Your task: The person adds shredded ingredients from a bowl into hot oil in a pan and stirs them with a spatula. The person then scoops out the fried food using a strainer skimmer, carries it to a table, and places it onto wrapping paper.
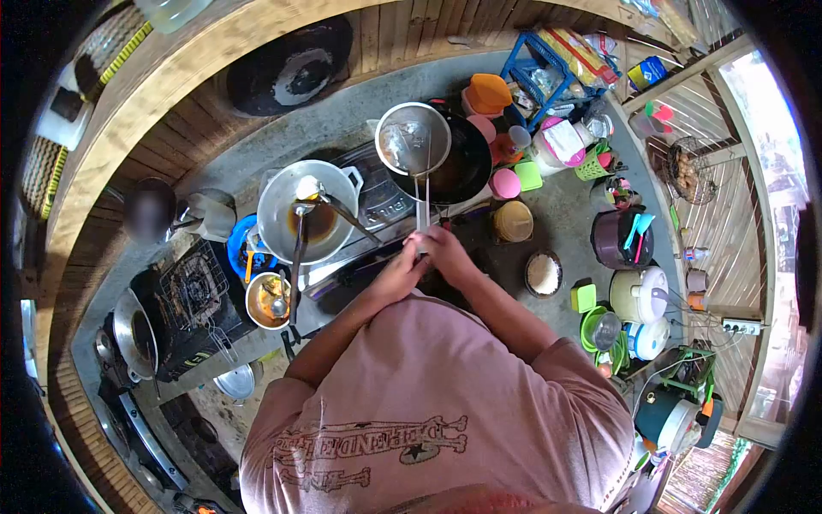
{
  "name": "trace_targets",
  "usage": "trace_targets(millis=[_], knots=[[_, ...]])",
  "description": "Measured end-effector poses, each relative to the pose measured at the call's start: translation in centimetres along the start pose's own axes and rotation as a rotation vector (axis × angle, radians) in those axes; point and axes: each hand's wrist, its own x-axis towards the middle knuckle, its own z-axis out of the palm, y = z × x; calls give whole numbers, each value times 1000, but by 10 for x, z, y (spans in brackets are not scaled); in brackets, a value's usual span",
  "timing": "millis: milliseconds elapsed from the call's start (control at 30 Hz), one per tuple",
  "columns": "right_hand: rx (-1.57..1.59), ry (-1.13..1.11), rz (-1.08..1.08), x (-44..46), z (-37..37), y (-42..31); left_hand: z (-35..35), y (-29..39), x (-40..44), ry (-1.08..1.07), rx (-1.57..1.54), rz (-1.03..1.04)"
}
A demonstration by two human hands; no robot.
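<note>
A round mesh strainer hangs over the left part of a black wok; a pale, shiny patch shows in its bowl, and I cannot make out what it is. My right hand is closed round the end of its long handle. Against it, my left hand is closed at the same handle end, its fingers partly hidden. Left of the hands stands a large metal pot with brown liquid at its bottom. A ladle and another dark-handled utensil rest in it.
A small bowl of orange-yellow food sits left of my left arm. Farther left is a grill rack. On the right are a lidded jar, a bowl of white grains, a dark pot and a rice cooker.
</note>
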Motion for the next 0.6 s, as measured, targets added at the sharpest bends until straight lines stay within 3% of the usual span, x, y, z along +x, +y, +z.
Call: trace_targets(millis=[33, 100, 167, 200, 300, 333, 400, 433, 500, 567, 600], knots=[[1, -2, 2, -1, -16, 0, 6, 5, 5, -34, 85, 100], [365, 100, 45, 0, -55, 1, 17, 4, 16, -43, 80, 208], [-21, 100, 80, 3, -110, -11, 31, -25, 24, 70, 81, 103], [-396, 164, -162, 16, -139, 8, 37, -40, 29, 103, 92, -35], [-657, 167, -24, 26, -201, -18, 66, -79, 35, 310, 118, -132], [-656, 153, -30, 37, -224, -13, 89, -132, 41, 374, -121, -110], [-1032, 85, -562, 62, -263, 1, 107, -150, 47, 322, -186, -157], [-1028, 71, -568, 75, -271, -2, 112, -144, 51, 258, -255, -199], [-1157, 289, -373, 103, -278, -10, 117, -117, 57, 263, -239, -243], [-1225, 244, -278, 115, -279, -31, 116, -80, 62, 192, -381, -464], [-1273, 223, -225, 129, -282, -30, 125, -83, 64, 261, -597, -535]])
